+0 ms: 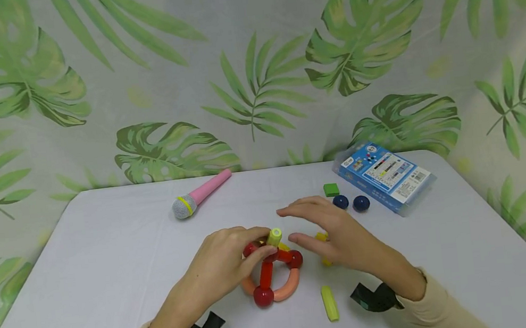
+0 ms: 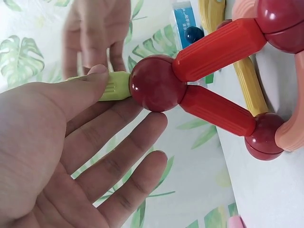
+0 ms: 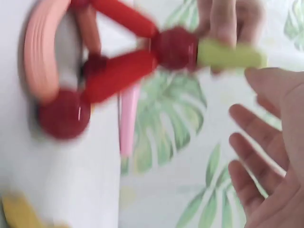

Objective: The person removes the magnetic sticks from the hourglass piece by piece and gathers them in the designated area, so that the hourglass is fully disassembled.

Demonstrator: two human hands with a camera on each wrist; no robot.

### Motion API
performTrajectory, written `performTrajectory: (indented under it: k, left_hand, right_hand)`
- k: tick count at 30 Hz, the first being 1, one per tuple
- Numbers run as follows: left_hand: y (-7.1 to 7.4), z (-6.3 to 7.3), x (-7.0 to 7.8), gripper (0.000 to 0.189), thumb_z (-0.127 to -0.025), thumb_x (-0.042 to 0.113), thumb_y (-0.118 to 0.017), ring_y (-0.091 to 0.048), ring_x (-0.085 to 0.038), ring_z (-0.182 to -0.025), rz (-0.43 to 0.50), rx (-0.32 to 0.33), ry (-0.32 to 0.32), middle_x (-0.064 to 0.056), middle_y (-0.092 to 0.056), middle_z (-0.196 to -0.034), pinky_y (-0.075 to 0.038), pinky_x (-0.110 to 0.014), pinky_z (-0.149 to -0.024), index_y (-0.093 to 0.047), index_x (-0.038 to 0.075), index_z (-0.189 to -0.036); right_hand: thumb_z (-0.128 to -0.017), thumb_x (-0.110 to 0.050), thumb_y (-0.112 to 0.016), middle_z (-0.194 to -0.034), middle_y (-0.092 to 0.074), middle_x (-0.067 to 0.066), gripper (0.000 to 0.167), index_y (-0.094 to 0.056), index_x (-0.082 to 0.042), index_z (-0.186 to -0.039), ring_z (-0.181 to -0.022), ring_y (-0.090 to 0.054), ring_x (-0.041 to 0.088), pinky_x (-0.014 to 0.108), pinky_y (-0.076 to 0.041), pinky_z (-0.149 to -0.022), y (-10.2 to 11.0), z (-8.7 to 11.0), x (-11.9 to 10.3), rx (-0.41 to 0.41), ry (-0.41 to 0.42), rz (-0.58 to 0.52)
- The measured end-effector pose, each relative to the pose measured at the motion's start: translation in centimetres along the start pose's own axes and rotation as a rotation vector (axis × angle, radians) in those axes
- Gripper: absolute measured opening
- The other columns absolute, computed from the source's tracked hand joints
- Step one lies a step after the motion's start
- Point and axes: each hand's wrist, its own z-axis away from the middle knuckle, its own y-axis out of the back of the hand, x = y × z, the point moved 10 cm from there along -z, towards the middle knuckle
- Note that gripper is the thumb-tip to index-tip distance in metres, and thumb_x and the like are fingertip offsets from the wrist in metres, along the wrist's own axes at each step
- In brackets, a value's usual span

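My left hand [image 1: 222, 256] pinches a yellow-green magnetic rod [image 2: 116, 86] between thumb and fingers. The rod stands upright on the dark red ball [image 2: 158, 83] that tops a built frame. Red rods [image 2: 221, 50] slope down from that ball to other red balls [image 1: 263, 296], which curved orange rods [image 1: 286, 286] join in a ring on the table. Just right of the upright rod, my right hand [image 1: 337, 233] hovers with fingers spread and holds nothing. In the right wrist view its thumb [image 3: 270, 80] shows close to the rod's free end.
A loose yellow-green rod [image 1: 329, 303] lies in front. Yellow pieces [image 1: 322, 237] sit partly hidden by the right hand. Beyond it are two dark blue balls [image 1: 361, 203], a green block [image 1: 331, 189] and a blue toy box [image 1: 386, 175]. A pink microphone [image 1: 205, 191] lies at the back left.
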Motion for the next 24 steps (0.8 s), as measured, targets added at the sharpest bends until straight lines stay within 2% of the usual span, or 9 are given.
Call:
performTrajectory:
  k: [3,5,8,13,24]
  left_hand:
    - [0.0,0.0,0.0,0.025,-0.091,0.026,-0.080,-0.061,-0.005,-0.071,0.010,-0.002,-0.009,0.007,-0.075,-0.088,-0.051,-0.021,-0.065,-0.078,0.012,-0.112]
    - [-0.1,0.0,0.0,0.022,-0.091,0.026,-0.081,-0.057,-0.002,-0.068,0.019,-0.002,-0.014,0.009,-0.073,-0.084,-0.049,-0.020,-0.063,-0.078,0.014,-0.109]
    - [-0.1,0.1,0.0,0.022,-0.089,0.024,-0.083,-0.061,-0.003,-0.070,0.016,-0.001,-0.024,0.008,-0.075,-0.087,-0.050,-0.019,-0.063,-0.078,0.014,-0.108]
    - [-0.5,0.2,-0.1,0.031,-0.083,0.022,-0.088,-0.071,-0.012,-0.081,-0.005,-0.024,-0.029,0.003,-0.078,-0.098,-0.055,-0.021,-0.068,-0.078,0.012,-0.111]
    - [-0.7,0.0,-0.1,0.033,-0.082,0.022,-0.089,-0.070,-0.014,-0.078,0.004,-0.033,-0.017,0.003,-0.078,-0.098,-0.052,-0.020,-0.065,-0.078,0.012,-0.112]
  right_hand:
    - [-0.095,-0.016,-0.076,-0.137,-0.066,-0.003,0.046,-0.063,-0.015,-0.140,-0.128,-0.057,0.018,0.040,-0.053,-0.104,-0.9,0.0,-2.1,-0.035,0.083,-0.064]
    - [-0.096,-0.013,-0.075,-0.137,-0.066,-0.002,0.046,-0.063,-0.015,-0.140,-0.128,-0.059,0.019,0.039,-0.053,-0.103,-1.3,0.1,-2.8,-0.043,0.109,-0.090]
    - [-0.093,-0.007,-0.077,-0.132,-0.069,-0.002,0.043,-0.067,-0.016,-0.134,-0.123,-0.063,0.017,0.036,-0.055,-0.100,-1.4,0.0,-3.1,-0.030,0.097,-0.099]
    - [-0.087,-0.004,-0.081,-0.117,-0.074,-0.005,0.037,-0.072,-0.014,-0.122,-0.107,-0.068,0.011,0.029,-0.058,-0.090,-0.6,0.0,-2.5,0.013,0.044,-0.106]
    - [-0.086,-0.002,-0.082,-0.109,-0.076,-0.003,0.032,-0.073,-0.011,-0.116,-0.101,-0.073,0.011,0.027,-0.059,-0.089,0.2,-0.1,-1.3,0.078,0.011,-0.167]
